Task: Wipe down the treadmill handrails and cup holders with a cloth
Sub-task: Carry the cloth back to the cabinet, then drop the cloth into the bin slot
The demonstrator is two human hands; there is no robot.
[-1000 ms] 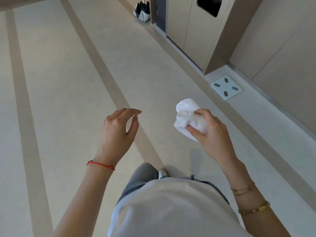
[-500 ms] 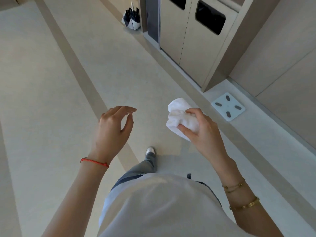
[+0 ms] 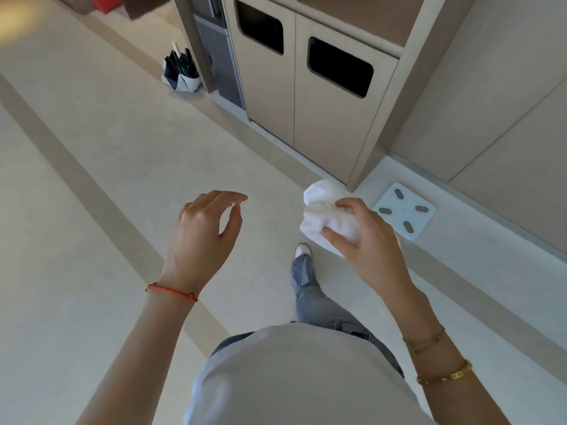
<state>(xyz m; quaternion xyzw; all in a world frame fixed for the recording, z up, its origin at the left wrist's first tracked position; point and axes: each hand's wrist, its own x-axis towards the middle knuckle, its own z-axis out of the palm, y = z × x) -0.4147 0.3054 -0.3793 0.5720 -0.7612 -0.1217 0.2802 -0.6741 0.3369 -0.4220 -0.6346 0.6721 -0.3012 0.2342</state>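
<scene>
A person looks down at their own body: a pale shirt [image 3: 294, 378], grey jeans [image 3: 316, 305] and one white shoe toe [image 3: 303, 250] stepping forward on a beige floor [image 3: 76, 210] crossed by darker stripes. Two bare hands are raised in front. The left hand [image 3: 202, 231], with one red string bracelet [image 3: 171, 292] at the wrist, holds nothing; its fingers curve loosely, thumb apart from them. The right hand [image 3: 365, 240], with two gold bracelets [image 3: 441, 360] on the forearm, grips one white cloth [image 3: 325, 216]. The cloth is bunched into a lump, its long axis running up and away from the palm, its rounded end pointing forward beyond the fingertips, thumb and fingers pinching its lower part. Just beyond, on the floor by the wall, lies one square pale blue scale [image 3: 405, 214] with four grey pads. Further off stands a cabinet [image 3: 306, 111] with two dark openings. Farthest, one folded umbrella [image 3: 181, 70] stands on the floor.
</scene>
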